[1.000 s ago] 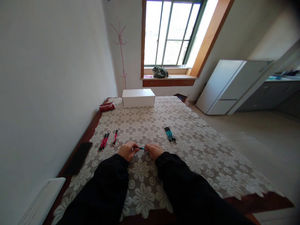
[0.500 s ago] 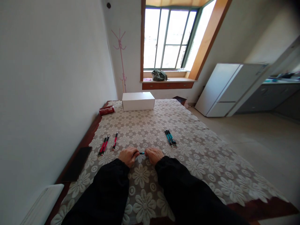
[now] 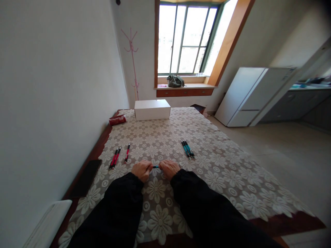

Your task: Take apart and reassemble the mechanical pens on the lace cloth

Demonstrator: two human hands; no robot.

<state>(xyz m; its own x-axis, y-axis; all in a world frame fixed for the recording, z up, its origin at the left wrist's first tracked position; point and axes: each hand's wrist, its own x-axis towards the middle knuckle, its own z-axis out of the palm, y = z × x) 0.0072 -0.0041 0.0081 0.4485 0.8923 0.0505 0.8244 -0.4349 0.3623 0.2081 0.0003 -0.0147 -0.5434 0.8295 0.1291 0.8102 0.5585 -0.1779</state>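
Note:
Between my two hands a teal and black pen (image 3: 155,167) lies roughly level, just above the flowered tablecloth (image 3: 156,189). My left hand (image 3: 142,170) is closed on one end of it, and my right hand (image 3: 169,168) grips the other end. Only the short middle stretch of the pen shows; both ends are hidden in my fingers. Several teal and black pens (image 3: 187,149) lie side by side to the right, beyond my right hand. Off to the left are two red and black pens (image 3: 115,157) close together, with a single red pen (image 3: 127,153) a little apart.
A white box (image 3: 152,110) stands at the table's far end, beside a crumpled red packet (image 3: 117,120). Along the left edge lie a flat black object (image 3: 86,178) and a white object (image 3: 49,224). A wall borders the left side; a fridge (image 3: 243,96) stands beyond the table.
The view has tipped down slightly, or shifted, so things sit a little differently in the frame. Both hands keep their hold on the pen, with almost no visible movement.

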